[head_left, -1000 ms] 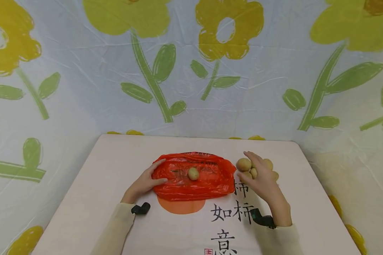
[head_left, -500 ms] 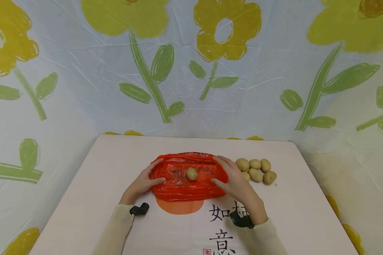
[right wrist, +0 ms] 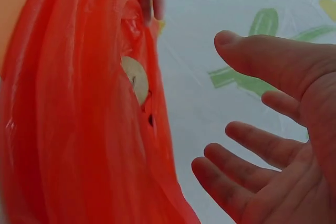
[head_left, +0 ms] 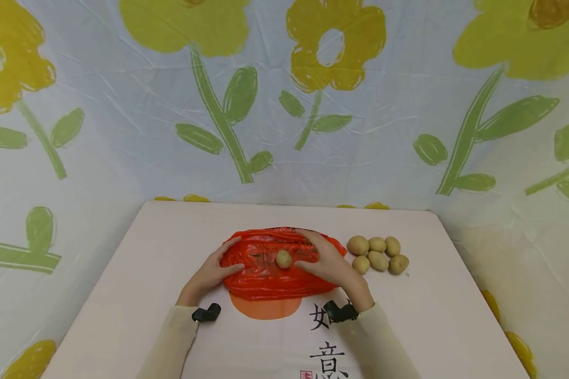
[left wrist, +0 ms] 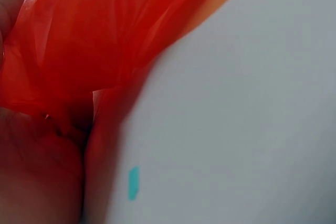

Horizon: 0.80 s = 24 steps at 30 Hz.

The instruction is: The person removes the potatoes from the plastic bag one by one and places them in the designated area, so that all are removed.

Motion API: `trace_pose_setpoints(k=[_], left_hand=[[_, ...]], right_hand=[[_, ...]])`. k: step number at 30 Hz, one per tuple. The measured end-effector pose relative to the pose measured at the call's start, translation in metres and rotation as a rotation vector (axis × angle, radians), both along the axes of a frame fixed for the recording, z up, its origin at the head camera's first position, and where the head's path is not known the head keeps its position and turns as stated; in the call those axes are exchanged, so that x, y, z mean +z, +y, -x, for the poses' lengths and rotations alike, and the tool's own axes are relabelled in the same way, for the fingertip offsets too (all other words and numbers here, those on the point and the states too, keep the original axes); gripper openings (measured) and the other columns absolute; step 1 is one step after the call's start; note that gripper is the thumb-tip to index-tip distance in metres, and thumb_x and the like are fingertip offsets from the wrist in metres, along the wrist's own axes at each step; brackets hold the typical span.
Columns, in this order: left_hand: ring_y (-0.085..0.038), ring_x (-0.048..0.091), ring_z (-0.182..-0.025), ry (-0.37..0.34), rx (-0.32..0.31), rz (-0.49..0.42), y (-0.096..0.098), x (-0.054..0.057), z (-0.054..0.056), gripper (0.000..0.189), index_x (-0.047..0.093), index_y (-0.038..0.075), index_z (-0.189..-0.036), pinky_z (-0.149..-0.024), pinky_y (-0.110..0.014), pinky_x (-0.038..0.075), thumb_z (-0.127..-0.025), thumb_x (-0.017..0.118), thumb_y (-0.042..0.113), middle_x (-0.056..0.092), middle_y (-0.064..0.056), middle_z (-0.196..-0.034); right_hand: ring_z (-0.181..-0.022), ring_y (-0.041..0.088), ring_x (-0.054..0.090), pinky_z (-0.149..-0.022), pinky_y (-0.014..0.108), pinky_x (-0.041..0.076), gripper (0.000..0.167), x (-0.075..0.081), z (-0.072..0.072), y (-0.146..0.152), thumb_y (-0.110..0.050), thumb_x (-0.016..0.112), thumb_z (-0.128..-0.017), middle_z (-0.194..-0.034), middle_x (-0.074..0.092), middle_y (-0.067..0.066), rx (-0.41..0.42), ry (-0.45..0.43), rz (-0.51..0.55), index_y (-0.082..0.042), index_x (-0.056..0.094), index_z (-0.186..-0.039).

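A red plastic bag (head_left: 261, 284) lies spread with its mouth facing up, and a single potato (head_left: 283, 259) sits within it. My left hand (head_left: 211, 272) holds the bag's left edge, thumb nearer me and fingers on the far side. In the left wrist view, red plastic (left wrist: 79, 40) runs between thumb and fingers. My right hand (head_left: 331, 264) hovers over the bag's right half, beside the potato. Its fingers are spread and nothing is in them, as the right wrist view shows the hand (right wrist: 289, 156) apart from the plastic.
Several potatoes (head_left: 378, 260) lie grouped to the right of the bag. The pale table cover (head_left: 431, 316) carries an orange disc (head_left: 265, 308) and black brush characters (head_left: 329, 358). A flower-printed cloth (head_left: 360, 158) hangs behind the table.
My right hand has moved left from over the grouped potatoes to above the bag, near the single potato. The left hand keeps its place on the bag's edge.
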State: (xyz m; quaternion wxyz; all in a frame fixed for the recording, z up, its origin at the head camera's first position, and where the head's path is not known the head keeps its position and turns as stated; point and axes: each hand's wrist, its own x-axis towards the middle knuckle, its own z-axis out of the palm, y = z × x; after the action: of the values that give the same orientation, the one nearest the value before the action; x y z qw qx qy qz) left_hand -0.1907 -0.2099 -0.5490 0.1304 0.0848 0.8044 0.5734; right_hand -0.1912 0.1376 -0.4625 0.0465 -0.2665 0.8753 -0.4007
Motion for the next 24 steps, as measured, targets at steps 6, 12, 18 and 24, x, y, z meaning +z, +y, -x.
trace_pose_setpoints(k=[6,12,18,24], left_hand=[[-0.036,0.023,-0.156,-0.020,-0.003,0.005,0.001,-0.001,0.000,0.079,0.036,0.034,-0.159,-0.120,-0.058,0.035,-0.092,0.078,0.031,0.029,-0.006,-0.168],[-0.036,0.024,-0.156,-0.008,0.000,0.003,0.002,-0.001,0.000,0.078,0.036,0.034,-0.159,-0.119,-0.059,0.036,-0.093,0.078,0.029,0.030,-0.006,-0.168],[-0.036,0.024,-0.156,-0.026,-0.007,-0.006,0.002,-0.002,-0.001,0.079,0.036,0.035,-0.159,-0.118,-0.057,0.037,-0.093,0.078,0.030,0.029,-0.006,-0.168],[-0.037,0.028,-0.153,-0.012,-0.007,-0.010,0.001,-0.004,0.000,0.078,0.037,0.034,-0.159,-0.115,-0.056,0.042,-0.092,0.078,0.030,0.031,-0.007,-0.167]], right_hand=[[-0.144,0.033,0.047,-0.113,0.057,0.045,0.077,-0.007,0.011,-0.011,-0.023,0.081,-0.090,-0.158,0.048,0.006,0.010,-0.039,0.020,-0.015,0.043,-0.156],[-0.141,0.035,0.050,-0.113,0.056,0.046,0.075,-0.009,0.026,-0.020,-0.026,0.079,-0.092,-0.159,0.046,0.007,0.056,-0.079,0.034,-0.013,0.042,-0.157],[-0.141,0.037,0.049,-0.115,0.055,0.044,0.075,0.000,0.041,-0.026,-0.028,0.077,-0.094,-0.159,0.046,0.009,0.132,-0.056,-0.017,-0.010,0.040,-0.157],[-0.138,0.041,0.052,-0.115,0.056,0.043,0.071,0.011,0.056,-0.032,-0.026,0.076,-0.095,-0.155,0.050,0.013,0.208,-0.057,-0.058,-0.009,0.043,-0.155]])
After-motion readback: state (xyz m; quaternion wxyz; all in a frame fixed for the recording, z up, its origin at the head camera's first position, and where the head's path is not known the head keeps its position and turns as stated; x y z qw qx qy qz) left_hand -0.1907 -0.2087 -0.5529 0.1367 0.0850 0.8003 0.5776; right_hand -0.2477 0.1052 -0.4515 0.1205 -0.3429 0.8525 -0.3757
